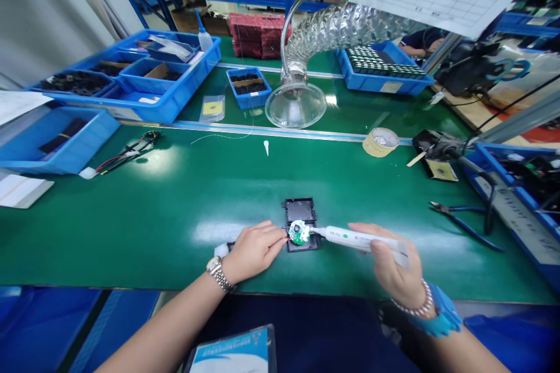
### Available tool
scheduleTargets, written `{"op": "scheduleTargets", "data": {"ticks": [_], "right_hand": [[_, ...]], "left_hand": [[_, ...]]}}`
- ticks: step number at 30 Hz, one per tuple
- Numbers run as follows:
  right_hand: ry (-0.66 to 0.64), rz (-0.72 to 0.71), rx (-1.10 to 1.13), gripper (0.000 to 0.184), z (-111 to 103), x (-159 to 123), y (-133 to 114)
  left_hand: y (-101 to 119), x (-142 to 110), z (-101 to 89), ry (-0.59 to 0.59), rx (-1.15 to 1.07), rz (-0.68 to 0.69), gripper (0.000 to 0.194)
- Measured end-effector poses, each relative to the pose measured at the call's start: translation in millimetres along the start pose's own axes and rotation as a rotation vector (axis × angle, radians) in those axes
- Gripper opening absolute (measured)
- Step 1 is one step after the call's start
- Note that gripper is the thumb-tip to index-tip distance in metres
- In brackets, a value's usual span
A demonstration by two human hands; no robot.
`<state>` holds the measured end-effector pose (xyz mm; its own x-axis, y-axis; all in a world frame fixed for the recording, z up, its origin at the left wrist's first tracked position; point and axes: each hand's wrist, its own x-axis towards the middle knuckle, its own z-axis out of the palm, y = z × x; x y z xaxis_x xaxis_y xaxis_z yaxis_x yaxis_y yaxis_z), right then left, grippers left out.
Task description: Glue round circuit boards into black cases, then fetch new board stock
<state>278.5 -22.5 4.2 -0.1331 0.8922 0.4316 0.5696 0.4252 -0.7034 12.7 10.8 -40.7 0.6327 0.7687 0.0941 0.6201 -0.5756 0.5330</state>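
My left hand (pixel 258 249) is closed, its fingertips at the left edge of a small round green circuit board (pixel 298 233). White paste lies on the right side of this board. Beneath it, an open black plastic case (pixel 300 208) lies on the green mat. A white connector (pixel 221 249) shows beside my left hand; most of its wires are hidden under the hand. My right hand (pixel 396 265) is wrapped round a white glue tube (pixel 361 239), tilted nearly flat, with its nozzle tip at the board's right edge.
A funnel-shaped extraction hood (pixel 296 106) hangs over the bench. To the right are blue-handled cutters (pixel 466 224), a tape roll (pixel 380 142) and a soldering iron stand (pixel 437 145). Blue bins (pixel 175 93) and a wire harness (pixel 126 153) are left. A white nozzle cap (pixel 266 147) lies ahead.
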Motion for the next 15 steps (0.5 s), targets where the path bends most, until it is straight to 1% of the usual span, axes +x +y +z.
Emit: {"op": "scheduleTargets", "data": {"ticks": [4,6,9,11,15], "right_hand": [[-0.046,0.050,0.124,0.032,8,2,-5],[-0.057,0.023,0.131,0.033,15,4,-7],[-0.053,-0.058,0.092,0.032,23,7,-9],[-0.052,-0.092,0.080,0.031,25,9,-8],[-0.049,-0.112,0.062,0.029,25,10,-9]], "left_hand": [[0,0,0.7,0.007,-0.005,-0.002,0.025],[0,0,1.3,0.007,-0.007,-0.001,0.025],[-1,0,1.7,0.005,-0.002,-0.002,0.026],[0,0,1.5,0.003,0.000,-0.003,0.026],[-1,-1,1.6,-0.001,-0.002,-0.003,0.026]]}}
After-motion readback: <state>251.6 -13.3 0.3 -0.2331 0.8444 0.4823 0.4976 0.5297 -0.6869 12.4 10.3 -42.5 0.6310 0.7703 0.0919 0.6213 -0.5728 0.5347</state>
